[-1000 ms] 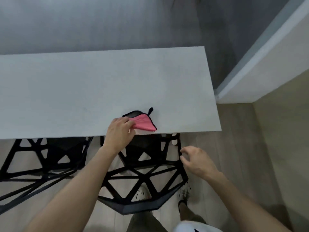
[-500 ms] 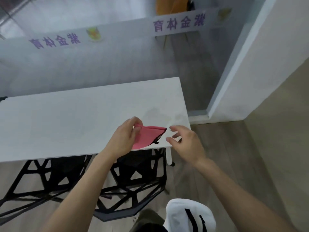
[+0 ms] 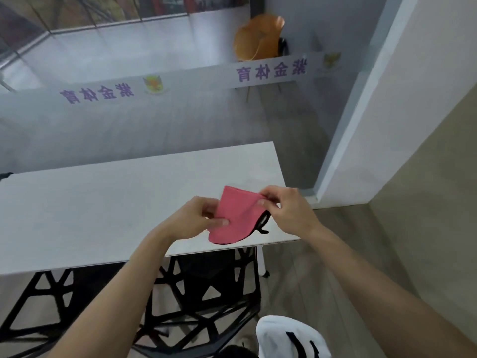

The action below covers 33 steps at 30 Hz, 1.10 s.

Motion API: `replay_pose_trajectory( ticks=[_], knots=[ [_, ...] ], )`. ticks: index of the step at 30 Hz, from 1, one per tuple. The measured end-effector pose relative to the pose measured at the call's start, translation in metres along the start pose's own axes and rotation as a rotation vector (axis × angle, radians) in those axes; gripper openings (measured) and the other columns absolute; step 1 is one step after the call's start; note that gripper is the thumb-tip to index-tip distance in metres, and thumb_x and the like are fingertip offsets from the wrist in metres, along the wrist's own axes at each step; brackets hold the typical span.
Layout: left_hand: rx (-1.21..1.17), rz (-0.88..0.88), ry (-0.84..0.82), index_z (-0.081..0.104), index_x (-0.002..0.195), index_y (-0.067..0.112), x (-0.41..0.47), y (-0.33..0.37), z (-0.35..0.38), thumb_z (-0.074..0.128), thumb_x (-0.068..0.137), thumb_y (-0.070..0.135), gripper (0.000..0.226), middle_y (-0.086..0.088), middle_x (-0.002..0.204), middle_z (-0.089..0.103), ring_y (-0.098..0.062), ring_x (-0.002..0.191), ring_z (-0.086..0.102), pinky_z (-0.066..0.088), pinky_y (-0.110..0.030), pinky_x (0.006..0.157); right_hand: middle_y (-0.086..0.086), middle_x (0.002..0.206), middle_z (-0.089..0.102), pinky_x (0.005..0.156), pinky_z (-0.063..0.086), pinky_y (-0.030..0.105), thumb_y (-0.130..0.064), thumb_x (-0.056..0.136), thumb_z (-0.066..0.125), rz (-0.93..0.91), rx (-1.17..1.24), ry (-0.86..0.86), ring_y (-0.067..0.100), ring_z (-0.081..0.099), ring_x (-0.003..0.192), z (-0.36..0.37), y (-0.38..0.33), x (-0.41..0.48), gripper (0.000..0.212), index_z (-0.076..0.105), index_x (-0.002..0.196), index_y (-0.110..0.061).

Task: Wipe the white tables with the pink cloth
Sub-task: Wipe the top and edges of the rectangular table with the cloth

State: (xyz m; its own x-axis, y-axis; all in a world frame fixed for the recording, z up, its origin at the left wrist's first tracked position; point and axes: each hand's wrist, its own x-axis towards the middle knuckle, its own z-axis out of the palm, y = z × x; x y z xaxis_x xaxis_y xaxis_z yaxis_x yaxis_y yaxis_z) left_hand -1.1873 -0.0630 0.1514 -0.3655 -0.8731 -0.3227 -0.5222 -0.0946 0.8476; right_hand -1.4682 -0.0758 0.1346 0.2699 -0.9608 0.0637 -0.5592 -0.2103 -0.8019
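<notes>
Just right of the frame's centre, the pink cloth (image 3: 238,215) hangs between both hands, lifted above the near right corner of the white worktop (image 3: 103,208). The left hand (image 3: 195,218) pinches its left edge between thumb and curled fingers, while the right hand (image 3: 287,210) pinches its upper right corner. The cloth's black trim shows along the lower edge, beneath the right hand.

cloth (image 3: 238,215) over table (image 3: 103,202) R end | btwn L hand (image 3: 196,218) & R hand (image 3: 289,213) | chairs (image 3: 206,293) under table

Bare forearms (image 3: 134,267), white garment (image 3: 278,337), black stripes
</notes>
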Motion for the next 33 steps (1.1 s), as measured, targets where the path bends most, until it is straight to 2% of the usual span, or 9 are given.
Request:
replay_pose_trajectory(
  ticks=[3, 7, 11, 14, 16, 19, 24, 29, 33],
  knots=[
    [-0.155, 0.040, 0.193, 0.070, 0.101, 0.011, 0.001, 0.000, 0.001, 0.071, 0.106, 0.030, 0.021, 0.008, 0.087, 0.069, -0.013, 0.078, 0.062, 0.047, -0.031, 0.074, -0.012, 0.098, 0.081, 0.095, 0.061, 0.046, -0.022, 0.105, 0.069, 0.055, 0.092, -0.004, 0.011, 0.076, 0.095, -0.008, -0.005, -0.002, 0.012, 0.078, 0.113, -0.024],
    [-0.088, 0.127, 0.247, 0.064, 0.101, 0.016, 0.015, 0.005, 0.019, 0.066, 0.108, 0.038, 0.023, 0.004, 0.080, 0.062, -0.013, 0.071, 0.055, 0.044, -0.033, 0.068, -0.005, 0.096, 0.082, 0.092, 0.063, 0.042, -0.062, 0.096, 0.073, 0.270, 0.204, -0.131, 0.013, 0.079, 0.092, -0.011, -0.012, -0.010, 0.040, 0.077, 0.113, -0.027],
    [-0.252, 0.105, 0.257, 0.074, 0.108, 0.019, 0.020, 0.014, 0.035, 0.077, 0.099, 0.040, 0.023, 0.000, 0.088, 0.079, -0.017, 0.079, 0.073, 0.055, -0.027, 0.067, 0.011, 0.098, 0.081, 0.074, 0.067, 0.043, -0.037, 0.100, 0.078, 0.374, 0.353, -0.136, 0.029, 0.080, 0.087, -0.013, 0.004, -0.023, 0.031, 0.076, 0.108, -0.007],
    [-0.772, -0.121, 0.083, 0.078, 0.129, 0.012, 0.026, 0.004, 0.045, 0.072, 0.101, 0.038, 0.039, -0.013, 0.128, 0.077, -0.029, 0.117, 0.074, 0.059, -0.041, 0.097, 0.013, 0.095, 0.081, 0.068, 0.067, 0.043, -0.032, 0.100, 0.079, 0.419, 0.482, -0.051, 0.031, 0.081, 0.079, -0.019, 0.018, -0.029, 0.029, 0.077, 0.109, -0.004],
    [-0.871, -0.203, 0.046, 0.074, 0.135, 0.008, 0.032, -0.008, 0.057, 0.071, 0.103, 0.030, 0.039, -0.021, 0.141, 0.069, -0.034, 0.124, 0.070, 0.057, -0.051, 0.104, 0.008, 0.090, 0.082, 0.068, 0.067, 0.041, -0.033, 0.097, 0.081, 0.439, 0.457, -0.036, 0.028, 0.081, 0.078, -0.025, 0.029, -0.026, 0.028, 0.077, 0.110, -0.008],
    [-0.851, -0.176, 0.068, 0.066, 0.140, 0.003, 0.044, -0.010, 0.072, 0.070, 0.100, 0.004, 0.040, -0.027, 0.141, 0.066, -0.037, 0.119, 0.072, 0.063, -0.051, 0.092, 0.011, 0.096, 0.082, 0.063, 0.064, 0.035, -0.028, 0.097, 0.081, 0.481, 0.467, -0.116, 0.027, 0.082, 0.082, -0.037, 0.047, -0.019, 0.028, 0.072, 0.121, -0.016],
    [-0.780, -0.081, 0.087, 0.063, 0.145, 0.010, 0.074, 0.017, 0.085, 0.069, 0.093, -0.016, 0.058, -0.018, 0.133, 0.072, -0.035, 0.122, 0.072, 0.062, -0.042, 0.094, 0.019, 0.107, 0.081, 0.071, 0.065, 0.034, -0.014, 0.102, 0.073, 0.455, 0.686, -0.205, 0.033, 0.081, 0.091, -0.085, 0.083, -0.013, 0.028, 0.065, 0.128, -0.010],
    [-0.686, -0.149, 0.253, 0.072, 0.128, 0.000, 0.108, 0.039, 0.116, 0.070, 0.093, -0.015, 0.038, -0.025, 0.125, 0.075, -0.045, 0.125, 0.069, 0.061, -0.042, 0.098, 0.015, 0.104, 0.082, 0.082, 0.067, 0.043, -0.003, 0.105, 0.066, 0.380, 0.670, -0.230, 0.035, 0.081, 0.093, -0.116, 0.125, -0.004, 0.022, 0.067, 0.124, -0.012],
    [-0.615, -0.053, 0.319, 0.065, 0.096, 0.001, 0.121, 0.055, 0.133, 0.054, 0.094, -0.024, 0.027, -0.020, 0.123, 0.074, -0.040, 0.111, 0.072, 0.063, -0.053, 0.092, 0.001, 0.114, 0.082, 0.097, 0.063, 0.047, -0.002, 0.106, 0.062, 0.263, 0.561, -0.182, 0.024, 0.079, 0.105, -0.138, 0.144, 0.007, 0.029, 0.080, 0.122, -0.018]
  ],
)
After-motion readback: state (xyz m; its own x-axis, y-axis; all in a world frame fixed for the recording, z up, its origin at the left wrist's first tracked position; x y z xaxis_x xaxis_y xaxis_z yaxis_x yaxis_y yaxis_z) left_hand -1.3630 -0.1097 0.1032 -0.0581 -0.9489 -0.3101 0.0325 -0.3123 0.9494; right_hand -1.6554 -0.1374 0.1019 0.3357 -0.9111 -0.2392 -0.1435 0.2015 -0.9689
